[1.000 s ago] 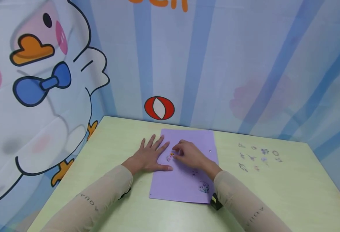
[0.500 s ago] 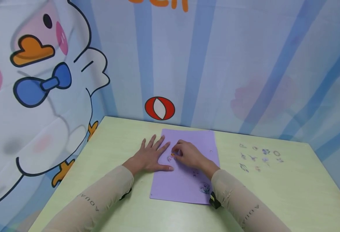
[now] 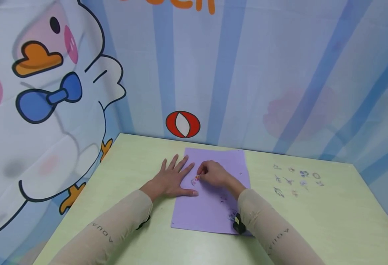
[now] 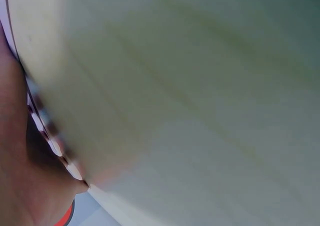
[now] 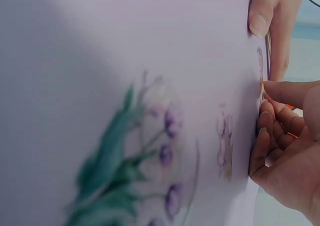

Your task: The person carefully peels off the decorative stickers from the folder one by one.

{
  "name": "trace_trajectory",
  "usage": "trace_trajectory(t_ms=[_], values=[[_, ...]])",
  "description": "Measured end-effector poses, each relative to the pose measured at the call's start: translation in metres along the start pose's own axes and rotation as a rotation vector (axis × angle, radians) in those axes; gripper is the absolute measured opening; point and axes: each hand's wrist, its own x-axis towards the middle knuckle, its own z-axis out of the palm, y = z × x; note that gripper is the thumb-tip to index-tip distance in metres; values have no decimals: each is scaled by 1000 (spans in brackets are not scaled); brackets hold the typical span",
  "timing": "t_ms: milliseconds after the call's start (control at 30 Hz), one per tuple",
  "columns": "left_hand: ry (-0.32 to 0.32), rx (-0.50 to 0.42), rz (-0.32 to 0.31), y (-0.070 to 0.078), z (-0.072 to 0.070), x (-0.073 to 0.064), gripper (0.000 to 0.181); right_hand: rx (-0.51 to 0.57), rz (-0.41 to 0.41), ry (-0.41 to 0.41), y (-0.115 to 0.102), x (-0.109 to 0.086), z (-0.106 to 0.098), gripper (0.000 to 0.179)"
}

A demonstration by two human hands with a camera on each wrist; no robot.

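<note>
A purple sheet [image 3: 200, 217] lies on the table. My left hand [image 3: 172, 182] rests flat across its left edge, fingers spread and thumb on the sheet. With thumb and forefinger my right hand [image 3: 215, 173] pinches a small orange-and-pink sticker [image 3: 194, 181] at the sheet's upper middle; the fingertips cover part of it. In the right wrist view an orange bit shows between those fingertips. A purple tulip sticker [image 5: 170, 156] lies lower on the sheet, with a smaller pale purple sticker [image 5: 226, 141] near the right hand. The left wrist view mostly shows blurred tabletop [image 4: 150, 111].
Several small clear stickers [image 3: 303, 173] lie in loose rows on the right part of the table [image 3: 333, 217]. Behind the table hangs a striped blue cloth [image 3: 194, 73] with cartoon prints. A black wrist device [image 3: 238, 223] sits over the sheet's lower right corner.
My right wrist and forearm have swung left, so the black device covers part of the tulip sticker. The right fingertips have closed over the orange part. My left hand stays put.
</note>
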Motion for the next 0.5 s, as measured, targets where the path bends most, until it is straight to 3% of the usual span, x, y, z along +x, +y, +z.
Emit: trace_trajectory(t_ms=[500], values=[[-18,-7,-16,0,3,1,114,75,7,-14,-1,1,0,6]])
